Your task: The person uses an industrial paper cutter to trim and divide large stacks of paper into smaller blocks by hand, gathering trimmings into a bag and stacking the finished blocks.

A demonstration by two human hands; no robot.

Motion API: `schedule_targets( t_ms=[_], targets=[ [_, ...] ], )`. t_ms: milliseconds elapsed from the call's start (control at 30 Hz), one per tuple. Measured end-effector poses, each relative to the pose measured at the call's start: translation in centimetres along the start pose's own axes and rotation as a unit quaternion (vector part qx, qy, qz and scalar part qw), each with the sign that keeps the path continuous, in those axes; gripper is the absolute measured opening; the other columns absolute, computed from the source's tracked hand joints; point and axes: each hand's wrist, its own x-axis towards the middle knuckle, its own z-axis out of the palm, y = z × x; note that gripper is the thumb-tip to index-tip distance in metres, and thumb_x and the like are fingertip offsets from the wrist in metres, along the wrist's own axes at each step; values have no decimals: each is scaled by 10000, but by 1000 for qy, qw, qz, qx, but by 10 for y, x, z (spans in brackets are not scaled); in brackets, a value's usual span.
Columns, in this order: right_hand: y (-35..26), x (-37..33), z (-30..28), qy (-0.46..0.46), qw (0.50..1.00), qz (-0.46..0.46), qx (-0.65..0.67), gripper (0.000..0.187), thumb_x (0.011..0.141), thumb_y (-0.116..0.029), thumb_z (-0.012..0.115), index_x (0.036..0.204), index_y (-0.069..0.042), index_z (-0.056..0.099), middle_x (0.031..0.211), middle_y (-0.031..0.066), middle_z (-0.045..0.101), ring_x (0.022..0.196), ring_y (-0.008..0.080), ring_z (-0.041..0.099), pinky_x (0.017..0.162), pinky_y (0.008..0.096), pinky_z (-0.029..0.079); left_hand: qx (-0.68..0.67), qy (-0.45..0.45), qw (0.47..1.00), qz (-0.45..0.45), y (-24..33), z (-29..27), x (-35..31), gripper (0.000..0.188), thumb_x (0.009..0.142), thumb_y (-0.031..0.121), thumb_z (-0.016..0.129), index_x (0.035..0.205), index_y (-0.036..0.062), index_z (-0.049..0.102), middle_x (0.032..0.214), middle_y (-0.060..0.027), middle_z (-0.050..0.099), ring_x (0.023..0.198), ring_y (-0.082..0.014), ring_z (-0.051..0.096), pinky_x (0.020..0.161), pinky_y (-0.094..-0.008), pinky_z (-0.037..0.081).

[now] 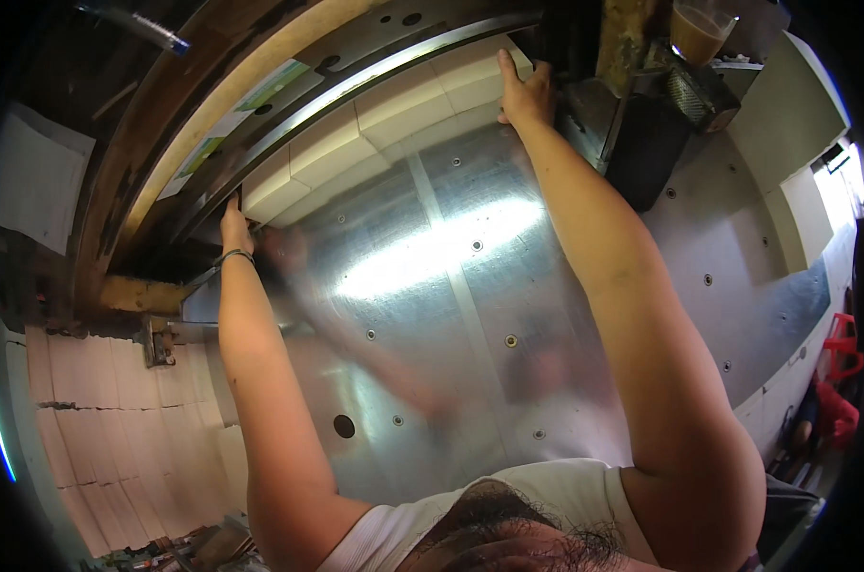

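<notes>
A row of thick white paper stacks [332,150] lies side by side at the far edge of a shiny metal table [422,362], beneath the long metal bar [384,73] of a cutting machine. My left hand [233,229], with a dark band at its wrist, is against the row's left end; its fingers are stretched forward and partly hidden in shadow. At the right end, my right hand [529,93] lies against the last stack. Its thumb points up along the stack, and its other fingers are spread and partly hidden behind. Both arms reach far forward.
A glass with brown drink [702,33] stands at the upper right above a dark metal block [703,95]. Large white sheets [794,143] are at the far right. Tall paper piles [117,419] stand at the lower left. A red plastic stool [840,343] shows at the right edge.
</notes>
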Motion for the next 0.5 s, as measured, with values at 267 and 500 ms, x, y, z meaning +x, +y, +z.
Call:
schedule_targets(
  t_ms=[267, 500],
  targets=[
    [21, 29, 12, -3, 998, -24, -60, 571, 928, -408, 706, 1303, 6, 589, 1047, 227, 754, 677, 328, 766, 564, 429, 621, 53, -35, 997, -32, -12, -4, 13, 427, 1028, 327, 639, 1319, 15, 659, 1238, -89, 699, 1052, -226, 652, 893, -376, 503],
    [7, 9, 5, -21, 999, -4, -34, 468, 888, -326, 719, 1203, 15, 657, 993, 250, 758, 658, 336, 762, 685, 400, 635, 16, -39, 999, 14, -29, -41, -79, 380, 1011, 285, 672, 1284, 21, 667, 1218, -77, 704, 1082, -211, 656, 910, -356, 507]
  ],
)
